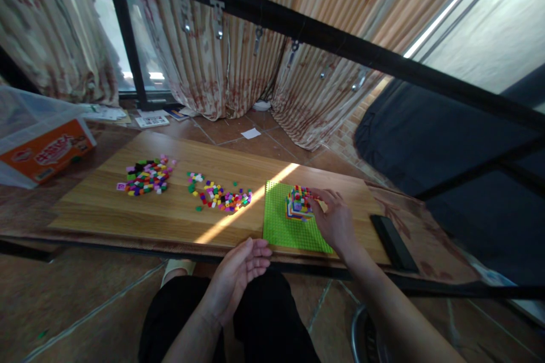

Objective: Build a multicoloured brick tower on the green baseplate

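On a green studded baseplate [276, 221] stands a small block structure [297, 205] built of many-coloured toy bricks in layers. My right hand [334, 215] reaches over its right side, fingers bent at the upper edge; whether a brick is between the fingertips is hidden. My left hand [242, 266] is at the table's front edge by the plate's near left corner, palm turned up and inward, fingers loosely apart and holding nothing. Left of the plate lies a loose spread of coloured bricks [221, 197], and farther left a denser pile of bricks [149, 176].
The wooden board [179, 153] lies on a cloth-covered table. A clear plastic bin [38, 108] with an orange label is at the far left, and a black oblong object [394, 243] sits to the right. A dark metal bar [298, 22] crosses above, before striped curtains [238, 68].
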A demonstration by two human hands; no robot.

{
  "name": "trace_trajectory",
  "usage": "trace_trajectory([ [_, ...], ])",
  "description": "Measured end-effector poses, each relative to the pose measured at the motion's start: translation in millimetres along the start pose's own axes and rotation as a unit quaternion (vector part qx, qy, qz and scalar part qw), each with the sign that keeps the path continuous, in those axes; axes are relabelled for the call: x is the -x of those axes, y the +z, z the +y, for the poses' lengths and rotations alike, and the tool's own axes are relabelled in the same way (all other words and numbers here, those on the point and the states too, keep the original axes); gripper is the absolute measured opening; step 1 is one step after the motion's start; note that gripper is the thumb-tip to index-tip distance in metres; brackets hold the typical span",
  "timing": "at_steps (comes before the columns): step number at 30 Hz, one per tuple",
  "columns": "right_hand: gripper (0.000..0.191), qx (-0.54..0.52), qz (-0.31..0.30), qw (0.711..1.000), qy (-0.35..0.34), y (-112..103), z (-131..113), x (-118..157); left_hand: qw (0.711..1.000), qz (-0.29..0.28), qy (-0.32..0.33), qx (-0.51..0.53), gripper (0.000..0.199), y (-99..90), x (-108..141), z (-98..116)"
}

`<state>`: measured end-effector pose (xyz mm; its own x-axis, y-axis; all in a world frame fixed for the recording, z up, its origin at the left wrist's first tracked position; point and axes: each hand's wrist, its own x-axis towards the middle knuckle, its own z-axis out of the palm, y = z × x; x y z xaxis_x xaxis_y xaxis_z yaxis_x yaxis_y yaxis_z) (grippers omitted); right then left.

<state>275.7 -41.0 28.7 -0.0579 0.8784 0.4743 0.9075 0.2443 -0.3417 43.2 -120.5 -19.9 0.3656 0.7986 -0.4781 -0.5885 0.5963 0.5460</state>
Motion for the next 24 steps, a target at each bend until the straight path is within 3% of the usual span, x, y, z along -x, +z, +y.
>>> trace_trajectory([
  [5, 0.035, -0.039, 0.020, 0.996, 0.076, 7.8, 2.8, -10.9, 1.000, 0.008, -0.002, -0.007, 0.039, 2.1, 1.2, 1.4],
  [10, 0.033, -0.059, -0.003, 0.993, 0.099, 15.3, 9.1, -13.2, 1.000, 0.009, 0.001, -0.011, 0.039, 1.5, 2.7, 0.5],
  [24, 0.031, -0.177, 0.011, 0.972, 0.157, 28.4, 16.3, -8.4, 1.000, 0.004, 0.005, -0.013, 0.040, -0.7, -0.3, -0.3],
])
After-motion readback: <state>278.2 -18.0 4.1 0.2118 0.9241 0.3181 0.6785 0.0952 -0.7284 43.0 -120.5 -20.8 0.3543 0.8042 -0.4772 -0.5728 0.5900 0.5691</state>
